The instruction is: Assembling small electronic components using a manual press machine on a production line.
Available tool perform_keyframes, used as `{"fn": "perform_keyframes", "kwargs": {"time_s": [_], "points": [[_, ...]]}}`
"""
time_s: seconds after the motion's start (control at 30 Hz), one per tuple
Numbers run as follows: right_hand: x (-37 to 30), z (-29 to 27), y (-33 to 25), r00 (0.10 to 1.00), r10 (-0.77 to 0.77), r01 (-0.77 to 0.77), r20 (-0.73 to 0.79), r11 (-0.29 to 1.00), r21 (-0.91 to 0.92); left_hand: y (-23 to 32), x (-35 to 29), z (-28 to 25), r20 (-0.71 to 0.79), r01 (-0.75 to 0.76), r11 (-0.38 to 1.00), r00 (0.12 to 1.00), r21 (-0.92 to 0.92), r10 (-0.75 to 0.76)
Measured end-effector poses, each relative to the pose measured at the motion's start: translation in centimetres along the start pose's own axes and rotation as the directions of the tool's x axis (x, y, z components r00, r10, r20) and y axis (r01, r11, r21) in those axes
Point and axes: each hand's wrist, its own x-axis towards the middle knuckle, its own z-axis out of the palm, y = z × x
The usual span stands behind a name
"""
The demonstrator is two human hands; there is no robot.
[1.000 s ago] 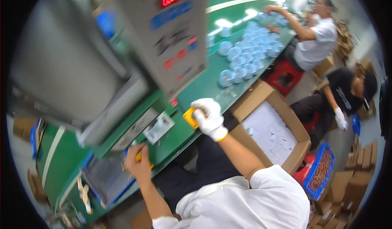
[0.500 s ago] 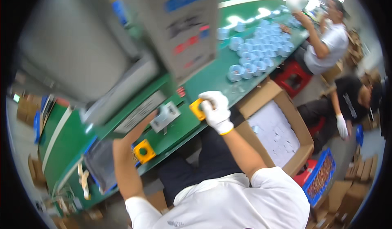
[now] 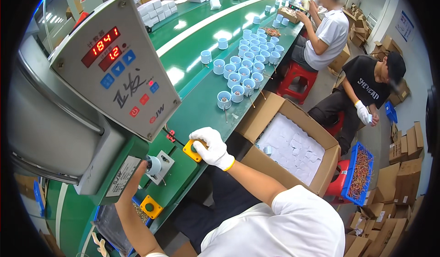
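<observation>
My right hand (image 3: 210, 148), in a white glove with a yellow cuff, is closed round a yellow push-button box (image 3: 192, 150). Its thumb lies on the green button. A second yellow box with a green button (image 3: 150, 206) sits near the bench edge, untouched. My bare left forearm (image 3: 132, 211) reaches up to the machine's metal fixture plate (image 3: 162, 169). Most of my left hand (image 3: 143, 167) is hidden by the machine head, so its fingers do not show. Right beside it, a light blue plastic cup (image 3: 154, 165) is at the fixture.
A grey control box (image 3: 128, 69) with a red display overhangs the left. Light blue cups (image 3: 247, 64) holding small parts crowd the green bench. At right stand an open carton (image 3: 300, 149) and a blue tray of wire pieces (image 3: 359, 172). Two other people sit beyond.
The head view has swung and sharpened, so the machine and bench sit further left and lower in the picture. My right hand stays on the button box; my left stays by the fixture.
</observation>
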Motion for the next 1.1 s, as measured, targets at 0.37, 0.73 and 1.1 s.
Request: {"fn": "perform_keyframes", "kwargs": {"time_s": [0.37,0.73,1.1], "points": [[0.2,0.2,-0.1,1.0,-0.008,0.008,0.008,1.0,-0.005,0.0,0.6,-1.0,0.078,0.062,0.997,0.995,-0.037,-0.059],[1.2,0.1,-0.8,0.957,-0.286,0.286,-0.046,0.958,-0.016,-9.0,-15.9,8.3,-0.435,-0.06,0.991,0.894,0.12,0.107],[2.1,-0.9,-1.3,0.922,-0.359,0.371,0.146,0.926,-0.067,-10.4,-15.2,4.0,-0.334,-0.272,0.868,0.842,0.415,0.424]]}}
